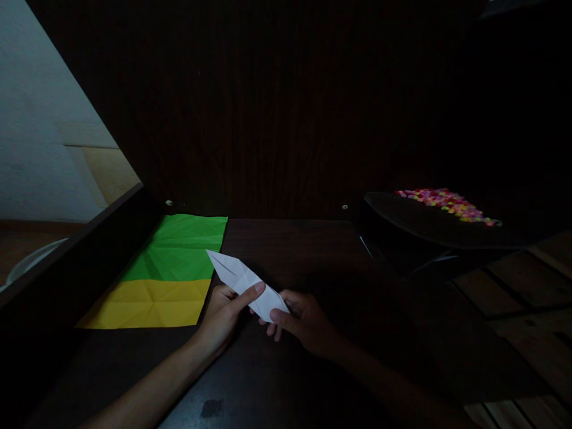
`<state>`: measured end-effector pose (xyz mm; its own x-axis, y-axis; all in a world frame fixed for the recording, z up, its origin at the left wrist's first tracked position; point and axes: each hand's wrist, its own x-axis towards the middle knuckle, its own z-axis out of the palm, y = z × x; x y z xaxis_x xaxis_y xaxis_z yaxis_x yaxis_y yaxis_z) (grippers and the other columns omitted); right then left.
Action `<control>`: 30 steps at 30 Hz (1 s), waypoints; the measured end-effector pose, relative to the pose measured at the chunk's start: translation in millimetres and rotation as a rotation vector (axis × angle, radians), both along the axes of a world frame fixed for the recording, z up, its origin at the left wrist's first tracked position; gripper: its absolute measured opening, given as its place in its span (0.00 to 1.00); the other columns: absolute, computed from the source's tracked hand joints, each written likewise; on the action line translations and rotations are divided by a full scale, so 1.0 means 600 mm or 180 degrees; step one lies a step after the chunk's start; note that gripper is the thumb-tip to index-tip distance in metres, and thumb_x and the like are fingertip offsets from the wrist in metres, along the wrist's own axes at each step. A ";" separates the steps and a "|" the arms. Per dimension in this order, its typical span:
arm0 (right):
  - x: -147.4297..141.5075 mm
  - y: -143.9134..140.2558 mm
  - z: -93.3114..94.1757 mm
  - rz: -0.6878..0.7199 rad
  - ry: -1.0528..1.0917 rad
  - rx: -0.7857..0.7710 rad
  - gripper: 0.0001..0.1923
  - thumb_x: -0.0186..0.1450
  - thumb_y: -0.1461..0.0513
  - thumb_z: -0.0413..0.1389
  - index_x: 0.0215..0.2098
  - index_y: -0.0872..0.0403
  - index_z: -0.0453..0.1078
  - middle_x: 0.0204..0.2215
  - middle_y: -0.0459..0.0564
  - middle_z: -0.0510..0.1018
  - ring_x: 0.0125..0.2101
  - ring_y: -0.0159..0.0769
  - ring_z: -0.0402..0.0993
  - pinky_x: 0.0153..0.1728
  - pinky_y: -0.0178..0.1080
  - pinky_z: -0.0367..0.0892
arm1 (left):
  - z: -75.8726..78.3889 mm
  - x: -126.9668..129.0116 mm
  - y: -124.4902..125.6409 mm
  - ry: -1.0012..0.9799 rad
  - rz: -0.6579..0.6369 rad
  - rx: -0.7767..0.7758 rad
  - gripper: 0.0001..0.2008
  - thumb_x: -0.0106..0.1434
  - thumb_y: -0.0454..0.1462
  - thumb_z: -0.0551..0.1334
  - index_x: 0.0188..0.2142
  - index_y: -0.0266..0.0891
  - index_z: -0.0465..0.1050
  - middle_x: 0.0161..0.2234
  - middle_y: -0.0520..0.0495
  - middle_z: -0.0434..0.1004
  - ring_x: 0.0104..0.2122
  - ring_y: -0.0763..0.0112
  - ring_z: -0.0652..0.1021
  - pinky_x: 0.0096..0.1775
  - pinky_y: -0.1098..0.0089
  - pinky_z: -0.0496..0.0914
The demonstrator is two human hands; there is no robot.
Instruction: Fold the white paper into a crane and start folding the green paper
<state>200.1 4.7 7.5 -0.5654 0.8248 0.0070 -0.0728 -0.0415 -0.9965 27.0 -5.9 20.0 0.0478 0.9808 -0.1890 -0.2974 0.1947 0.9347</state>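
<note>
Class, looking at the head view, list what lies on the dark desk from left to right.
Yellow sheet and green sheet → left hand → folded white paper → right hand → pile of colourful small pieces.

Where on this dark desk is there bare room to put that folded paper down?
Bare desk lies beyond the hands, between the green sheet and the dark tray of coloured bits. More lies near, between the forearms. The left is covered by the green and yellow sheets; both hands crowd the white folded paper.
</note>
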 end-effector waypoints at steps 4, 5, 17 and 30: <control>0.002 0.002 0.003 0.0013 0.0051 -0.0037 0.19 0.62 0.49 0.58 0.32 0.58 0.72 0.28 0.53 0.81 0.23 0.33 0.76 0.23 0.34 0.70 | 0.000 -0.001 0.000 0.0056 -0.0046 -0.0023 0.14 0.55 0.42 0.70 0.23 0.32 0.77 0.22 0.44 0.79 0.20 0.69 0.75 0.25 0.70 0.67; 0.003 0.002 0.004 0.0022 0.0043 -0.0070 0.19 0.61 0.49 0.59 0.32 0.58 0.73 0.28 0.53 0.81 0.24 0.33 0.76 0.24 0.34 0.70 | 0.000 -0.001 0.000 0.0085 -0.0039 -0.0019 0.14 0.55 0.42 0.70 0.23 0.32 0.77 0.22 0.44 0.79 0.20 0.68 0.75 0.26 0.70 0.67; 0.002 0.003 0.005 -0.0417 -0.0596 0.0350 0.27 0.63 0.46 0.53 0.16 0.53 0.53 0.15 0.39 0.54 0.18 0.26 0.51 0.20 0.32 0.49 | 0.003 0.000 -0.006 0.0595 -0.0186 0.0197 0.13 0.53 0.44 0.71 0.25 0.33 0.79 0.26 0.45 0.81 0.25 0.67 0.77 0.30 0.71 0.69; -0.001 0.003 0.007 -0.0613 -0.0148 -0.0204 0.25 0.62 0.44 0.53 0.20 0.55 0.70 0.16 0.45 0.71 0.20 0.33 0.67 0.24 0.34 0.62 | 0.017 0.011 -0.006 0.0467 -0.0818 0.0368 0.13 0.57 0.44 0.68 0.27 0.36 0.75 0.21 0.49 0.77 0.23 0.70 0.75 0.28 0.73 0.66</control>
<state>199.7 6.4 11.5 -0.3957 0.9156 -0.0714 -0.0396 -0.0947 -0.9947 33.3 -9.4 30.3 0.2773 0.9555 -0.1003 -0.1125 0.1360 0.9843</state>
